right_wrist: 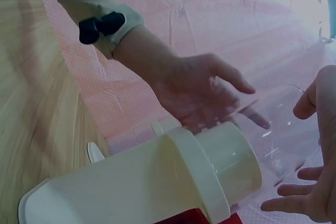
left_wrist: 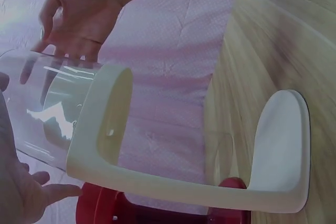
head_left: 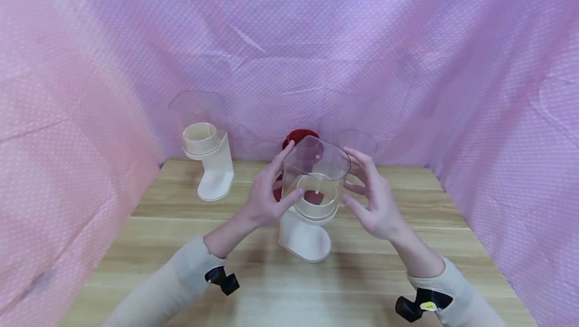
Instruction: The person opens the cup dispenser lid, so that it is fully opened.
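Note:
A clear plastic container (head_left: 316,158) sits upright around a cream ring (head_left: 317,211) on a white stand (head_left: 307,244) at mid-table. My left hand (head_left: 269,196) is at the container's left side, thumb in front and fingers spread; whether it touches is hard to tell. On the other side is my right hand (head_left: 373,199), its fingers loosely spread beside the clear wall. In the right wrist view, the left hand (right_wrist: 191,93) has extended fingers along the container (right_wrist: 283,135). The left wrist view shows the stand's upright (left_wrist: 168,184) and foot (left_wrist: 281,145).
Behind the container stands a red stand (head_left: 299,134), partly hidden. Another clear container (head_left: 357,138) is at the back right. At the back left is a second white stand (head_left: 214,181) with a cream ring (head_left: 200,141) and clear container (head_left: 194,100). Pink dotted cloth (head_left: 289,30) surrounds the wooden table (head_left: 181,236).

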### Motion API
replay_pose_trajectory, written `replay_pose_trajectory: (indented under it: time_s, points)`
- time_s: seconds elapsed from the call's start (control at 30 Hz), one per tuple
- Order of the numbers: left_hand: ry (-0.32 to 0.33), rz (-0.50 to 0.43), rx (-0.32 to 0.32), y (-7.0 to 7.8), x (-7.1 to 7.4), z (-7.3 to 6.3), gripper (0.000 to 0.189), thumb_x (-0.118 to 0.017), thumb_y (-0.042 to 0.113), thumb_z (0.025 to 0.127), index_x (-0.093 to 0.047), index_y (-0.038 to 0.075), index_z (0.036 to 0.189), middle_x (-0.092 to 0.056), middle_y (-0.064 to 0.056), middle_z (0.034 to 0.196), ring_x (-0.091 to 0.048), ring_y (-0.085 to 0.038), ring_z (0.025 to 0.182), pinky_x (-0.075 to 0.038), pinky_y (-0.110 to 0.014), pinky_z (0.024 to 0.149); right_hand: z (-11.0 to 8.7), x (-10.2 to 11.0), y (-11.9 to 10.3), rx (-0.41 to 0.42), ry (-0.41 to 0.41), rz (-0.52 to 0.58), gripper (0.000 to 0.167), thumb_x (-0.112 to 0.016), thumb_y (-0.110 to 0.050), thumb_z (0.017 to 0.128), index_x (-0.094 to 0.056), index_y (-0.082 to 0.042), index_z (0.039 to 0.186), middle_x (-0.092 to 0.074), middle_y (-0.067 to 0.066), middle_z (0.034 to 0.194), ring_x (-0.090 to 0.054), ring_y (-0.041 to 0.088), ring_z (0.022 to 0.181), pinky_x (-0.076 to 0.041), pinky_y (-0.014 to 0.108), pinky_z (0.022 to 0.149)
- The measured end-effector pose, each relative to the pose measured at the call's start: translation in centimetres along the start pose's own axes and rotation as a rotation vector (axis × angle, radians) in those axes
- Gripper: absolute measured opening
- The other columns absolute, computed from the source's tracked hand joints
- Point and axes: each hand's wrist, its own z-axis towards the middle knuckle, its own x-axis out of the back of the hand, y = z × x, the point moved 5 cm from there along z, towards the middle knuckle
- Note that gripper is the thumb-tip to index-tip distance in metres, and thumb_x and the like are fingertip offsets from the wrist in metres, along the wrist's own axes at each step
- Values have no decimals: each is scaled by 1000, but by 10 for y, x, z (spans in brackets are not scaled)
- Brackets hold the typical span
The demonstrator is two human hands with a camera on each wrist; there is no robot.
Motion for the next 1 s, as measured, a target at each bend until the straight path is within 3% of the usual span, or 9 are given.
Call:
replay_pose_trajectory:
  time_s: [0.07, 0.17, 0.23, 0.3, 0.4, 0.5, 0.7, 0.83, 1.0]
  points:
    - [1, -1, 7, 2, 0, 0, 87, -73, 20, 90, -34, 12, 167, -50, -9, 165, -57, -28, 144, -66, -47, 86, -1, -2, -1, 2, -10, -9, 86, -66, 8, 83, -34, -7, 162, -48, 19, 160, -61, 22, 138, -65, 54, 88]
    - [30, 40, 18, 6, -3, -3, 87, -75, 23, 91, -34, 13, 167, -73, -12, 132, -71, -15, 112, -67, -32, 77, 0, -4, -2, 5, -14, -21, 84, -65, 9, 82, -36, -5, 160, -46, 17, 163, -61, 22, 138, -65, 52, 87]
    - [62, 78, 14, 8, -5, -5, 88, -77, 24, 90, -36, 14, 167, -74, -10, 104, -64, -9, 82, -64, -22, 67, 0, -4, -2, 6, -9, -22, 83, -64, 10, 81, -38, -4, 158, -46, 17, 162, -60, 18, 138, -66, 52, 86]
    - [99, 117, 3, 12, -8, -8, 89, -80, 24, 89, -37, 14, 166, -72, -9, 94, -56, -8, 71, -61, -19, 62, 2, -4, -2, 8, -4, -26, 82, -63, 10, 80, -38, -4, 157, -48, 18, 161, -58, 13, 140, -65, 53, 86]
    - [140, 152, -14, 19, -13, -13, 92, -85, 22, 88, -37, 13, 166, -76, -11, 121, -69, -12, 82, -63, -21, 67, 4, -3, -1, 9, -5, -25, 81, -60, 11, 79, -38, -3, 156, -49, 18, 160, -56, 9, 141, -65, 53, 87]
    - [161, 167, -3, 26, -17, -16, 95, -88, 21, 87, -36, 13, 166, -67, -13, 145, -73, -23, 118, -66, -32, 83, 5, -4, -1, 7, -8, -29, 82, -57, 11, 77, -38, -2, 155, -49, 18, 160, -57, 9, 139, -64, 51, 88]
    - [144, 149, 68, 29, -21, -18, 100, -87, 27, 87, -29, 19, 168, -53, -10, 155, -62, -29, 137, -63, -41, 100, 5, -2, 2, -1, -10, -4, 87, -52, 12, 73, -36, -3, 157, -48, 19, 162, -58, 11, 136, -62, 55, 90]
    - [91, 80, 42, 22, -17, -13, 108, -85, 25, 83, -22, 19, 170, -44, -11, 165, -51, -31, 149, -53, -50, 115, 2, 2, 1, 1, 13, 20, 89, -52, 12, 73, -34, -4, 159, -47, 20, 161, -56, 13, 142, -59, 67, 92]
    - [6, -59, 41, 9, -12, -5, 104, -76, 18, 85, -19, 20, 171, -32, -13, 174, -41, -36, 157, -48, -63, 113, -4, 4, -2, -9, 3, 8, 89, -54, 10, 74, -34, -5, 159, -47, 20, 162, -58, 12, 140, -59, 67, 93]
